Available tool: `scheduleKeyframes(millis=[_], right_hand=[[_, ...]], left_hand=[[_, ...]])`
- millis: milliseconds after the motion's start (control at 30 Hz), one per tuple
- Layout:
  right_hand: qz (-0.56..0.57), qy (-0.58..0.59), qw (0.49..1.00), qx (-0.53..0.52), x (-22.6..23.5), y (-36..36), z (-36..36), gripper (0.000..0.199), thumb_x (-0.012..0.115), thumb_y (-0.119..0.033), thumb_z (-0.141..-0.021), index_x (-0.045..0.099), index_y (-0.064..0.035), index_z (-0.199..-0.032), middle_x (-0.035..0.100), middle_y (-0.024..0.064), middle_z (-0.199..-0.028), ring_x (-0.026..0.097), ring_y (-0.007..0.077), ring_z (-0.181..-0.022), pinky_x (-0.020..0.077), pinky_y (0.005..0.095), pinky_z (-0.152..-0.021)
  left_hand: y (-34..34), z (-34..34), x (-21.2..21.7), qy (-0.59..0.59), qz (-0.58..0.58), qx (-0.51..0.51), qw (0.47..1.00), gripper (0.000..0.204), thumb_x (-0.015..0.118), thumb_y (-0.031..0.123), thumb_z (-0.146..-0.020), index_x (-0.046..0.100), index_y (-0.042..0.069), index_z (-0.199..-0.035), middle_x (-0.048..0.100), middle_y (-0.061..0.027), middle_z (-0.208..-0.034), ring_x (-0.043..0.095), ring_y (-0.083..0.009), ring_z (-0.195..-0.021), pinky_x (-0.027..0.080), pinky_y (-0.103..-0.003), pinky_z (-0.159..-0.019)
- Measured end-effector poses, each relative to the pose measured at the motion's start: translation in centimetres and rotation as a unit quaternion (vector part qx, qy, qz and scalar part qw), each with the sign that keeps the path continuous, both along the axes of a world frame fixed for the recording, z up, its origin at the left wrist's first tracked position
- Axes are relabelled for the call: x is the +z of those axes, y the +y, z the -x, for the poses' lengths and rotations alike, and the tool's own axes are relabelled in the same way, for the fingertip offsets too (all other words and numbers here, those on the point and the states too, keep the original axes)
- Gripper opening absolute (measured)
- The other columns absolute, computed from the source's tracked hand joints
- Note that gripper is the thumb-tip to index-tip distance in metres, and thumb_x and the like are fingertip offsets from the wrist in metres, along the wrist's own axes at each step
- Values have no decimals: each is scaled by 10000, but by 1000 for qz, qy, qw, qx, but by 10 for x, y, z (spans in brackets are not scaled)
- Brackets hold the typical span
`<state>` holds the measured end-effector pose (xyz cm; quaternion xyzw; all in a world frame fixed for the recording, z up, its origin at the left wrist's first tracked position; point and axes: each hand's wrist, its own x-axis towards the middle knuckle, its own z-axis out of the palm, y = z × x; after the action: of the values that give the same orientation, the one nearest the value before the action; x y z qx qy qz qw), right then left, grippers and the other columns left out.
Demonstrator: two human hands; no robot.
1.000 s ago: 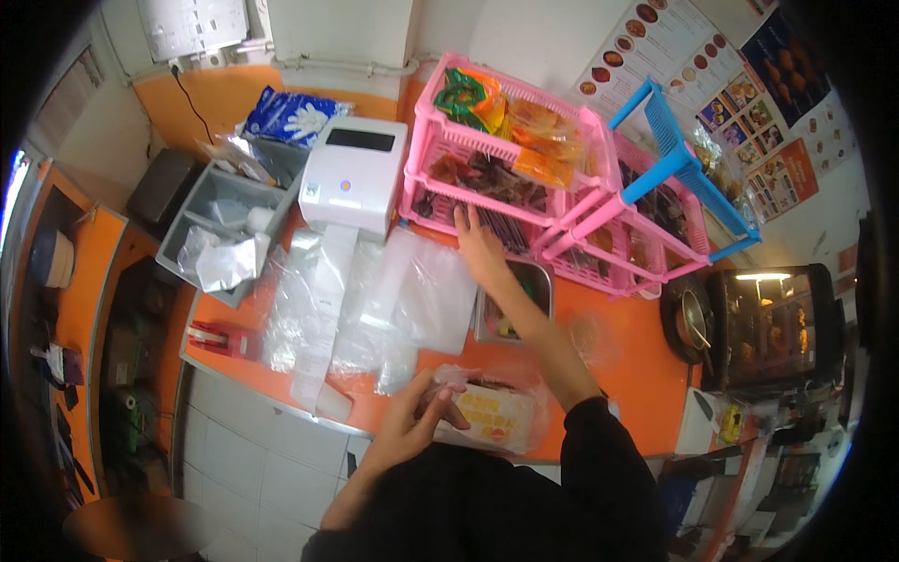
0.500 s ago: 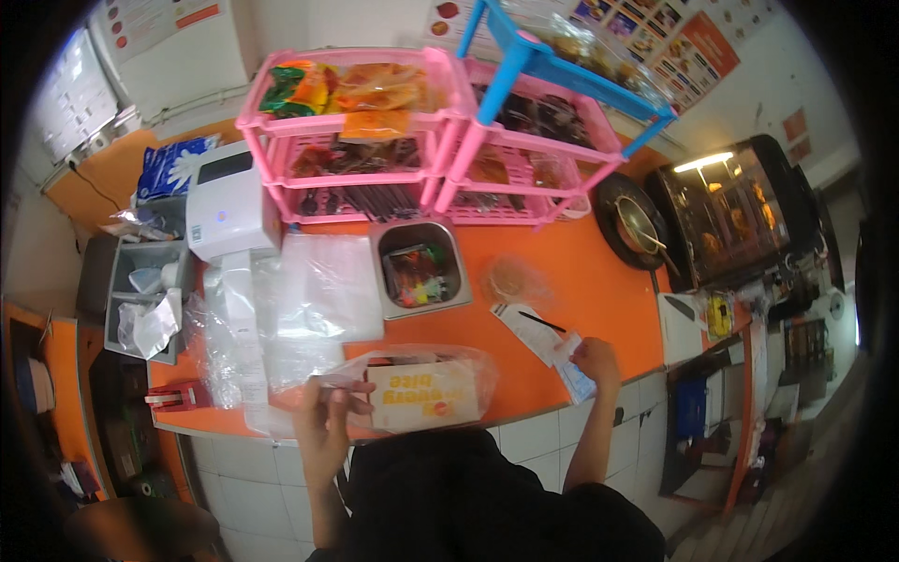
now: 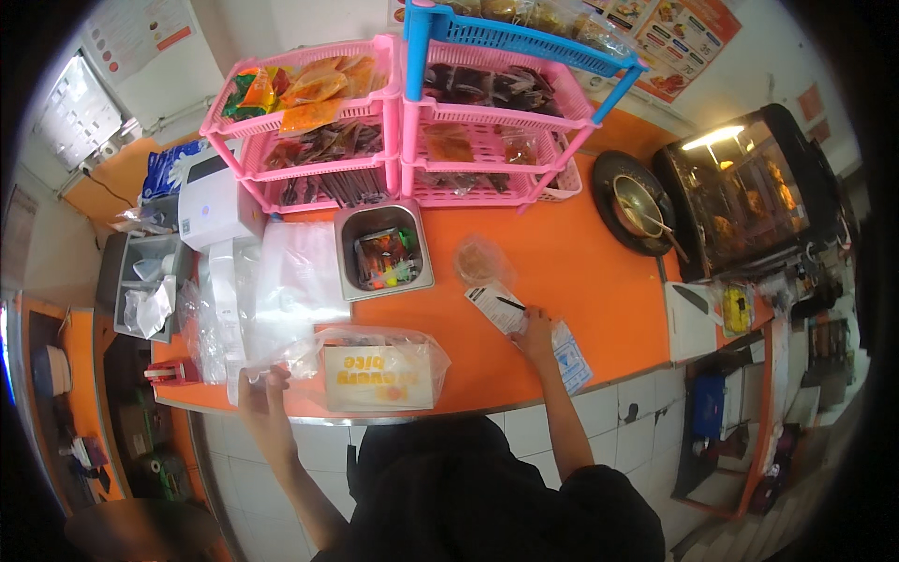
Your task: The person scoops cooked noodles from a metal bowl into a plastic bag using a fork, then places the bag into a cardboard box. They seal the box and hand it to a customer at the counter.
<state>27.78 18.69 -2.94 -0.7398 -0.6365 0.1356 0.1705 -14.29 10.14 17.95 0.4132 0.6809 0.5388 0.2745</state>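
A clear plastic bag [image 3: 431, 348] stands at the counter's front edge around a white paper box or bag [image 3: 377, 391] with yellow lettering. At its left end my left hand [image 3: 265, 398] is closed, its fingers pinching the bag's gathered plastic. My right hand [image 3: 536, 337] lies over a long printed receipt [image 3: 488, 301] with its fingers curled at the paper, whose blue-printed end [image 3: 569, 359] shows beyond the wrist. Just ahead of those fingers a black pen [image 3: 511, 303] rests on the receipt. Behind it sits a round clear container [image 3: 479, 259] in thin plastic, its contents unclear.
Pink racks [image 3: 309, 169] of packets and a blue shelf [image 3: 524, 39] stand at the back, before them a steel tub [image 3: 382, 286] of sachets. Left are a white printer [image 3: 220, 208], flat plastic bags [image 3: 298, 281] and a red tape dispenser [image 3: 171, 372]; right, a pan [image 3: 637, 208] and lit glass cabinet [image 3: 740, 192].
My right hand has moved left and forward along the receipt, toward the pen. My left hand has shifted left, away from the paper box, drawing the bag's plastic out. The view has shifted too.
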Motion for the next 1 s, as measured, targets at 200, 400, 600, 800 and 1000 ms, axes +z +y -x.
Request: scheduleKeyframes(millis=[200,400,600,800,1000], right_hand=[[103,-15,995,-3,-10,16,-3,699,866,-94,-471,481,-46,-1053,480,158,-1079,439,355,-1063,376,451,-914],[63,43,997,29,-22,23,-8,824,857,-56,-458,439,-37,-1168,443,189,-1137,381,401,-1131,398,465,-912],[127,-16,988,80,-8,24,-8,711,842,-101,-502,548,28,-1136,475,247,-1258,449,317,-1187,406,397,-948],[328,282,867,249,148,9,27,451,774,-104,-665,626,4,-1078,681,110,-936,645,205,-903,489,326,-808],[191,409,764,462,225,15,163,350,652,-112,-822,592,11,-1143,631,126,-1088,596,196,-1002,454,328,-871]], left_hand=[[-7,-2,1,-58,-33,-11,998,215,555,231,-914,533,47,-1023,592,-74,-1048,491,-96,-783,413,-243,-734],[-7,-13,-3,-57,-78,0,995,233,527,169,-916,526,25,-1100,580,-116,-1172,496,-102,-772,428,-249,-753],[-9,-12,-5,-119,-89,-9,989,248,528,104,-901,506,12,-1131,576,-144,-1199,502,-86,-720,443,-233,-728],[-15,3,1,-110,-81,-41,990,224,490,76,-913,492,0,-1124,581,-181,-1197,511,-63,-559,451,-203,-550],[-5,11,8,-137,-66,-93,984,180,446,56,-931,475,-10,-1096,588,-178,-1178,508,-59,-492,430,-180,-474]])
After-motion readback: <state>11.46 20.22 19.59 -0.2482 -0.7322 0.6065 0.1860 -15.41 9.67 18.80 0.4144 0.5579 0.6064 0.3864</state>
